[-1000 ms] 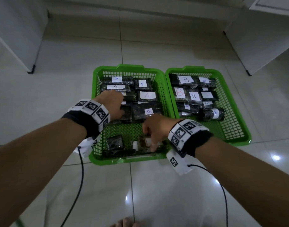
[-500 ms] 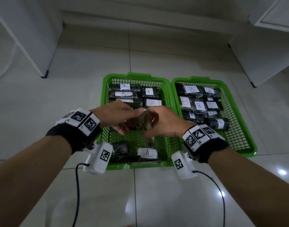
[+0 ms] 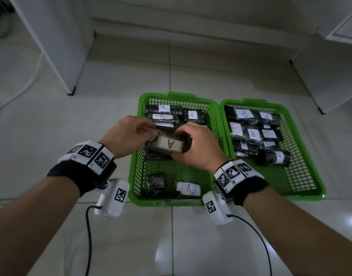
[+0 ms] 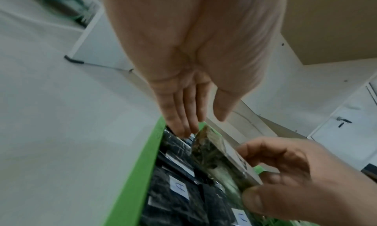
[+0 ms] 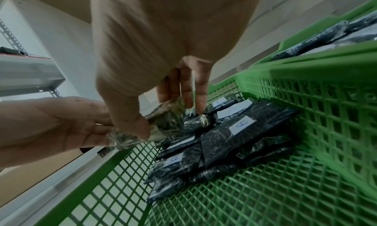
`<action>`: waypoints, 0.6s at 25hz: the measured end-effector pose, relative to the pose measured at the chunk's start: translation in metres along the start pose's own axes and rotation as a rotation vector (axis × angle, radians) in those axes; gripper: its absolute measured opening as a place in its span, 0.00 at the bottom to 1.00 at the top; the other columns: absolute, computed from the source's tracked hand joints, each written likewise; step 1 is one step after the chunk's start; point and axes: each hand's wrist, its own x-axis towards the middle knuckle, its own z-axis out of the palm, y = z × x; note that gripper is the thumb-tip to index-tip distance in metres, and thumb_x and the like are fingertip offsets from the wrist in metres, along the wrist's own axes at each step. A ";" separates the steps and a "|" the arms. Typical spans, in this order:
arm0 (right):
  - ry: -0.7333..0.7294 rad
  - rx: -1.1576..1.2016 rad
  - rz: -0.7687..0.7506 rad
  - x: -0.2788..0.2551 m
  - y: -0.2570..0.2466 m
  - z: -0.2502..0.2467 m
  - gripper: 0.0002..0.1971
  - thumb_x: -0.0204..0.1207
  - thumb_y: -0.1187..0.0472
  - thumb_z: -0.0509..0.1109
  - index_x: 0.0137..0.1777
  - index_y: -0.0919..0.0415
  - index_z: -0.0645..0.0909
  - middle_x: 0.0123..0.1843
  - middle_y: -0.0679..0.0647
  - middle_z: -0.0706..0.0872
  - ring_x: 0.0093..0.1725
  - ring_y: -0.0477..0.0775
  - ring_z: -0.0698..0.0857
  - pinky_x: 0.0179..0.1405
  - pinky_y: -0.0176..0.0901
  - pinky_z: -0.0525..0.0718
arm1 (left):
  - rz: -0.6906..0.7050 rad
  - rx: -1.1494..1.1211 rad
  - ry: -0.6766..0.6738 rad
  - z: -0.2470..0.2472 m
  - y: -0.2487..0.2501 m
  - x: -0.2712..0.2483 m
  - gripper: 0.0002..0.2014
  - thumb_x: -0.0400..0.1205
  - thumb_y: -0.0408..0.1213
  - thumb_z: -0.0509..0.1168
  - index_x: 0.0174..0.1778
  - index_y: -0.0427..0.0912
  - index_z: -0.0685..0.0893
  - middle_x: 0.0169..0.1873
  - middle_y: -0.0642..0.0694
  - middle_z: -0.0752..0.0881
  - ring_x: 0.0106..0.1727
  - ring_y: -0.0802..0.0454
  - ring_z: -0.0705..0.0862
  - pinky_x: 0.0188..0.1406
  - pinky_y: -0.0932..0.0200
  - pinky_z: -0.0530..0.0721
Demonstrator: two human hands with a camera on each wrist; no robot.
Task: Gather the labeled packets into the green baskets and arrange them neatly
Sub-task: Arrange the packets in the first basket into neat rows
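While the right hand point(image 3: 195, 145) pinches packet A point(image 3: 169, 145), left hand point(image 3: 129, 134) fingers lie straight.

both forearms reach forward; right hand point(image 3: 199, 145) curls in a grip, left hand point(image 3: 129, 136) fingers extended beside it.

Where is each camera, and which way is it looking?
Head: on the person's head, looking down at two green baskets on the floor; both forearms and hands show.
Left wrist: under the left hand, looking along its straight fingers into the basket of A packets.
Right wrist: under the right hand, looking along its fingers across the basket's mesh.
Shared: all three show the lifted A packet, pinched by the right hand.
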 end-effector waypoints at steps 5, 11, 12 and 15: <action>0.246 0.123 0.070 0.001 -0.002 0.009 0.26 0.60 0.38 0.84 0.51 0.54 0.84 0.47 0.43 0.86 0.45 0.41 0.84 0.40 0.35 0.82 | -0.135 -0.156 -0.006 -0.005 0.008 -0.003 0.08 0.81 0.44 0.72 0.50 0.43 0.88 0.40 0.47 0.93 0.39 0.52 0.92 0.43 0.57 0.92; 0.211 0.323 0.063 -0.007 -0.012 0.008 0.24 0.63 0.46 0.87 0.53 0.57 0.85 0.44 0.45 0.89 0.41 0.45 0.87 0.39 0.45 0.90 | -0.175 -0.619 -0.010 0.008 0.010 -0.001 0.14 0.83 0.29 0.67 0.65 0.38 0.83 0.54 0.34 0.90 0.54 0.38 0.91 0.53 0.43 0.91; 0.211 0.302 0.038 -0.008 -0.010 0.004 0.21 0.67 0.53 0.86 0.56 0.59 0.85 0.48 0.47 0.88 0.43 0.46 0.87 0.42 0.47 0.91 | -0.153 -0.565 -0.029 0.007 0.008 0.002 0.15 0.85 0.29 0.66 0.67 0.40 0.82 0.55 0.36 0.90 0.55 0.39 0.90 0.53 0.43 0.91; 0.217 -0.048 -0.104 -0.003 -0.006 -0.010 0.32 0.70 0.66 0.80 0.75 0.58 0.77 0.73 0.51 0.79 0.71 0.50 0.78 0.75 0.55 0.81 | -0.054 -0.277 -0.105 0.003 0.010 0.007 0.16 0.87 0.32 0.63 0.70 0.46 0.76 0.54 0.39 0.90 0.52 0.44 0.90 0.52 0.44 0.91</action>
